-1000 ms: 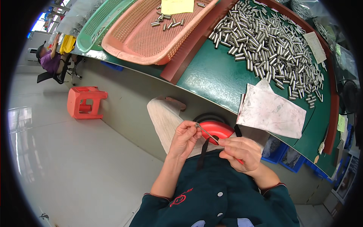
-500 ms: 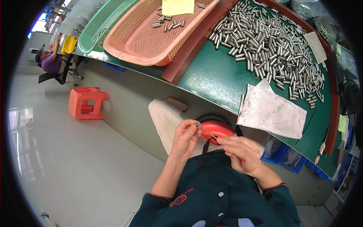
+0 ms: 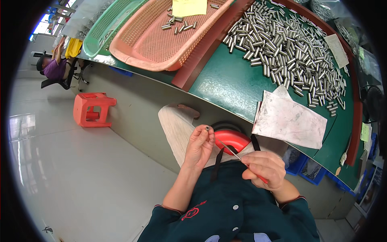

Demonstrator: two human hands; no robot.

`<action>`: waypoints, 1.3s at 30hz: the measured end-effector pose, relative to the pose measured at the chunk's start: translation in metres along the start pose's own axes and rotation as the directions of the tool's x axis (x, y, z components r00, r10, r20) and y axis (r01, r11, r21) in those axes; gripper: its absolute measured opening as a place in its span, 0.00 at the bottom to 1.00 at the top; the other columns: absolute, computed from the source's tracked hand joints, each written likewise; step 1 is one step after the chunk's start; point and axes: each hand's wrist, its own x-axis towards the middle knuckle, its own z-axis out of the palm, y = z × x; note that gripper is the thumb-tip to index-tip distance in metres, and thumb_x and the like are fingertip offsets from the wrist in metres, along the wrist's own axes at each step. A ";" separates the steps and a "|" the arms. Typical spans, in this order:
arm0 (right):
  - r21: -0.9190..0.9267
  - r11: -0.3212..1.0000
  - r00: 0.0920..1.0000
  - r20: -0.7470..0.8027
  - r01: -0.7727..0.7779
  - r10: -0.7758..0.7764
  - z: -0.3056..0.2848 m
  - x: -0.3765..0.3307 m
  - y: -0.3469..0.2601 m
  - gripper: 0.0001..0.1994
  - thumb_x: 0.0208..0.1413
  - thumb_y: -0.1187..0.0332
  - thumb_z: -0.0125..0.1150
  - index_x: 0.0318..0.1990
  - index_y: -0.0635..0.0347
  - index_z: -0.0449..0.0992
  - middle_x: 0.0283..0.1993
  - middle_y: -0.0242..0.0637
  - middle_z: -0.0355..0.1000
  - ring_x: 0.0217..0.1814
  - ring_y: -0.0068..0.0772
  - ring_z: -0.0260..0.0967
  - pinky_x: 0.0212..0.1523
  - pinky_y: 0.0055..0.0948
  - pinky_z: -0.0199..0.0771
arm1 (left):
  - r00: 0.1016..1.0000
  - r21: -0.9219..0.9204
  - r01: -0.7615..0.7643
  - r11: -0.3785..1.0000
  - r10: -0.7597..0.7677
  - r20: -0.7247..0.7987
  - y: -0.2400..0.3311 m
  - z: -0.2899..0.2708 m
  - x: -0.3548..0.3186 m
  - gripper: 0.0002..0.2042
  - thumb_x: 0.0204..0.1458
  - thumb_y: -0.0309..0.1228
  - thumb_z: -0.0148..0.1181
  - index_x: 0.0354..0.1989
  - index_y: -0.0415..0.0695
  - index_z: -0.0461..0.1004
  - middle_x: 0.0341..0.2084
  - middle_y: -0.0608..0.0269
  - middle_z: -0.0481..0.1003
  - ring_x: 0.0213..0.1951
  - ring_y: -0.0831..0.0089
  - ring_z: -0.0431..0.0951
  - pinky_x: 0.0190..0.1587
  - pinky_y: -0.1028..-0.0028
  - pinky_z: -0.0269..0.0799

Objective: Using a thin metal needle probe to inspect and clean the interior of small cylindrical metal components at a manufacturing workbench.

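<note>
In front of the green-topped workbench (image 3: 217,82), the left hand (image 3: 197,148) pinches a small silvery metal cylinder (image 3: 207,128); the right hand (image 3: 266,166) curls closed around a thin red-handled metal tool (image 3: 263,180), its tip apart. Seemingly hand-tooling; contact would need tip and cylinder aligned.

Cylinders (image 3: 284,52) on table (image 3: 219,86) — baskets (image 3: 151,64) left, cloth (image 3: 290,121) in front.
</note>
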 end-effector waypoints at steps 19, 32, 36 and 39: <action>-0.047 0.997 0.989 -0.139 -0.063 0.056 -0.003 0.001 0.004 0.13 0.43 0.72 0.63 0.34 0.65 0.66 0.30 0.46 0.72 0.29 0.39 0.72 0.25 0.27 0.72 | 0.983 -0.103 0.133 0.986 -0.118 0.137 -0.001 -0.006 0.003 0.07 0.51 0.26 0.52 0.37 0.40 0.69 0.30 0.61 0.69 0.30 0.77 0.69 0.36 0.81 0.67; 0.227 0.939 0.440 -0.838 -0.258 0.324 -0.069 -0.003 0.033 0.05 0.56 0.70 0.47 0.35 0.63 0.65 0.32 0.42 0.69 0.33 0.30 0.67 0.34 0.28 0.69 | 0.401 0.432 -0.808 -0.401 0.163 0.901 0.006 0.150 0.018 0.11 0.33 0.20 0.64 0.27 0.36 0.71 0.19 0.58 0.71 0.21 0.67 0.71 0.22 0.76 0.65; 0.349 0.922 0.356 -0.851 -0.169 0.388 -0.072 -0.002 0.035 0.05 0.54 0.72 0.50 0.33 0.66 0.65 0.30 0.47 0.71 0.29 0.32 0.69 0.32 0.29 0.72 | 0.311 0.233 -0.813 -0.533 -0.060 0.948 -0.011 0.169 0.030 0.09 0.37 0.24 0.63 0.28 0.38 0.70 0.18 0.60 0.70 0.20 0.68 0.69 0.21 0.75 0.64; 0.379 0.911 0.368 -0.833 -0.165 0.413 -0.072 -0.002 0.036 0.05 0.54 0.72 0.51 0.32 0.66 0.65 0.29 0.47 0.71 0.28 0.32 0.69 0.33 0.28 0.72 | 0.411 0.272 -0.819 -0.505 -0.184 0.893 -0.020 0.162 0.058 0.08 0.36 0.25 0.63 0.26 0.40 0.71 0.17 0.62 0.68 0.20 0.68 0.68 0.22 0.74 0.63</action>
